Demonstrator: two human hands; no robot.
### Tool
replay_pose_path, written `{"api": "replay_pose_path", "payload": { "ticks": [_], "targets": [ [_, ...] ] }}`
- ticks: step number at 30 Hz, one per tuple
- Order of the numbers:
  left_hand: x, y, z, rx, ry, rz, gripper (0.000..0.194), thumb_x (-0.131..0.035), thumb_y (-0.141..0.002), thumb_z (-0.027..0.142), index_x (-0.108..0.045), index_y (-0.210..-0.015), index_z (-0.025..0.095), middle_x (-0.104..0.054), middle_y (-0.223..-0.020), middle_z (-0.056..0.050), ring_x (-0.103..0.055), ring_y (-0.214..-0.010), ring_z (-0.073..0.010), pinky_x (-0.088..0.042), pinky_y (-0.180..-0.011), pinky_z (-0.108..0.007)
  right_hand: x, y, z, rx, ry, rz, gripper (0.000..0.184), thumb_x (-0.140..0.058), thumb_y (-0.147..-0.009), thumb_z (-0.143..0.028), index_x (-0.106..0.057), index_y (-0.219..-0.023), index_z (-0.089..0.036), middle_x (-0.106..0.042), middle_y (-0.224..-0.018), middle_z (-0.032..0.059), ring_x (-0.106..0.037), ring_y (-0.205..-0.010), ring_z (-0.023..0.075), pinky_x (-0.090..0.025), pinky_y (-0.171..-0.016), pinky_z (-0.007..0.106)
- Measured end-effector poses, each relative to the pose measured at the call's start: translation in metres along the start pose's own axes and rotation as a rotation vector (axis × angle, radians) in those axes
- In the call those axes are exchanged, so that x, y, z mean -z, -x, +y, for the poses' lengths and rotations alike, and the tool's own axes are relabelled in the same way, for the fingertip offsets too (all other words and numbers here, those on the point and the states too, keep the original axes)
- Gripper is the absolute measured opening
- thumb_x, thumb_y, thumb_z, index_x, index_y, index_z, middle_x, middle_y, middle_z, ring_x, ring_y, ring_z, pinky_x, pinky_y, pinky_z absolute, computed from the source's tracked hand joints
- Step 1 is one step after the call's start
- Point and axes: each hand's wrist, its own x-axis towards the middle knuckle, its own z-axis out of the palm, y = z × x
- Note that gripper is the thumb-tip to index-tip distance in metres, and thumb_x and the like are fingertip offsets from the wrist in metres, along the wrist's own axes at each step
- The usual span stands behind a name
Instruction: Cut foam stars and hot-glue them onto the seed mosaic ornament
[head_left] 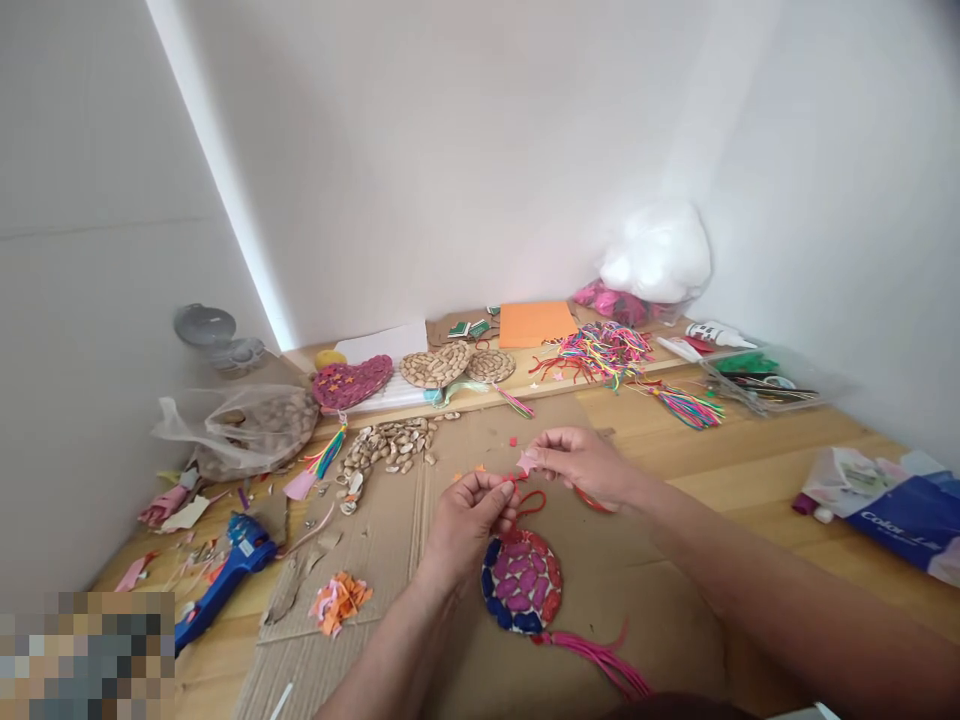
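Blue plastic glue gun (244,560) lies at the near left, and I see crumpled orange-and-pink paper scraps (341,603) right of it on the brown cardboard sheet (382,585). Further right, my left hand (472,515) pinches a thin red cord (520,478) between thumb and fingers. Just nearer, the round disc of blue, purple and red shell-like pieces (523,583) rests on the cardboard, a pink tassel (600,660) trailing right. My right hand (589,467) grips a small pink star (526,461) by its fingertips. At far right sits a blue-and-white plastic packet (904,520).
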Motion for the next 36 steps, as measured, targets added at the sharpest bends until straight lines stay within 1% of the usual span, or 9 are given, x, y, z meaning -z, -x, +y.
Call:
{"api": "replay_pose_path", "payload": {
  "ticks": [4, 7, 10, 15, 18, 22, 27, 32, 36],
  "targets": [
    [0.004, -0.009, 0.002, 0.018, 0.044, 0.02, 0.042, -0.088, -0.06, 0.042, -0.063, -0.077, 0.013, -0.069, -0.07, -0.004, -0.056, -0.057, -0.0075, -0.043, -0.055, -0.018, 0.005, -0.012, -0.003, 0.028, 0.054, -0.015, 0.026, -0.072, -0.074, -0.042, -0.068, -0.074, -0.016, -0.068, -0.073, 0.0036, -0.052, -0.061, 0.011, -0.037, -0.056, 0.024],
    [0.012, -0.014, -0.004, 0.03, 0.086, 0.052, 0.042, -0.088, -0.059, 0.042, -0.063, -0.077, 0.013, -0.069, -0.07, -0.003, -0.056, -0.058, -0.0074, -0.044, -0.056, -0.019, 0.016, -0.029, -0.001, 0.061, 0.214, 0.031, 0.025, -0.068, -0.078, -0.043, -0.07, -0.078, -0.017, -0.072, -0.081, 0.0058, -0.053, -0.061, 0.0119, -0.039, -0.055, 0.025],
    [0.021, -0.017, -0.011, 0.023, 0.127, 0.068, 0.042, -0.087, -0.061, 0.042, -0.063, -0.08, 0.013, -0.069, -0.072, -0.003, -0.057, -0.059, -0.0081, -0.045, -0.058, -0.02, 0.039, -0.055, -0.001, 0.091, 0.363, 0.127, 0.023, -0.066, -0.079, -0.04, -0.072, -0.075, -0.018, -0.072, -0.077, 0.0051, -0.055, -0.061, 0.0135, -0.042, -0.057, 0.026],
    [0.03, -0.019, -0.012, -0.012, 0.126, 0.084, 0.038, -0.084, -0.067, 0.042, -0.065, -0.083, 0.014, -0.07, -0.077, -0.003, -0.06, -0.066, -0.0101, -0.047, -0.061, -0.02, 0.093, -0.097, -0.009, 0.071, 0.504, 0.301, 0.017, -0.065, -0.078, -0.032, -0.072, -0.072, -0.018, -0.069, -0.069, 0.0025, -0.056, -0.059, 0.0134, -0.042, -0.058, 0.025],
    [0.03, -0.018, -0.01, 0.0, 0.126, 0.084, 0.038, -0.084, -0.067, 0.042, -0.066, -0.084, 0.014, -0.07, -0.079, -0.004, -0.062, -0.068, -0.0118, -0.048, -0.063, -0.022, 0.109, -0.121, -0.012, 0.043, 0.569, 0.353, 0.015, -0.064, -0.081, -0.028, -0.073, -0.078, -0.016, -0.07, -0.07, 0.0027, -0.058, -0.061, 0.013, -0.044, -0.06, 0.024],
    [0.028, -0.017, -0.009, 0.006, 0.123, 0.105, 0.039, -0.085, -0.066, 0.043, -0.065, -0.083, 0.014, -0.07, -0.081, -0.006, -0.062, -0.071, -0.0139, -0.049, -0.064, -0.024, 0.102, -0.149, -0.01, 0.003, 0.674, 0.296, 0.012, -0.068, -0.086, -0.026, -0.072, -0.085, -0.015, -0.072, -0.084, 0.0037, -0.064, -0.074, 0.0151, -0.051, -0.07, 0.028],
    [0.03, -0.019, -0.01, -0.018, 0.107, 0.116, 0.037, -0.083, -0.067, 0.043, -0.067, -0.084, 0.015, -0.067, -0.079, -0.003, -0.061, -0.073, -0.0144, -0.049, -0.065, -0.025, 0.091, -0.175, -0.008, -0.055, 0.771, 0.224, 0.024, -0.061, -0.095, -0.033, -0.065, -0.11, -0.015, -0.066, -0.112, 0.0069, -0.065, -0.094, 0.02, -0.056, -0.081, 0.038],
    [0.029, -0.02, -0.012, -0.026, 0.07, 0.12, 0.037, -0.083, -0.067, 0.044, -0.067, -0.081, 0.014, -0.065, -0.076, -0.003, -0.059, -0.072, -0.014, -0.048, -0.065, -0.024, 0.09, -0.189, -0.007, -0.06, 0.82, 0.19, 0.027, -0.061, -0.095, -0.033, -0.063, -0.116, -0.016, -0.065, -0.116, 0.0083, -0.065, -0.096, 0.0202, -0.057, -0.082, 0.039],
    [0.028, -0.019, -0.012, -0.025, 0.068, 0.126, 0.036, -0.083, -0.067, 0.043, -0.068, -0.081, 0.014, -0.064, -0.075, -0.002, -0.058, -0.069, -0.0133, -0.048, -0.063, -0.023, 0.086, -0.189, -0.01, -0.015, 0.865, 0.231, 0.025, -0.061, -0.095, -0.033, -0.064, -0.112, -0.015, -0.066, -0.112, 0.0074, -0.065, -0.093, 0.0196, -0.056, -0.082, 0.039]
  ]
}}
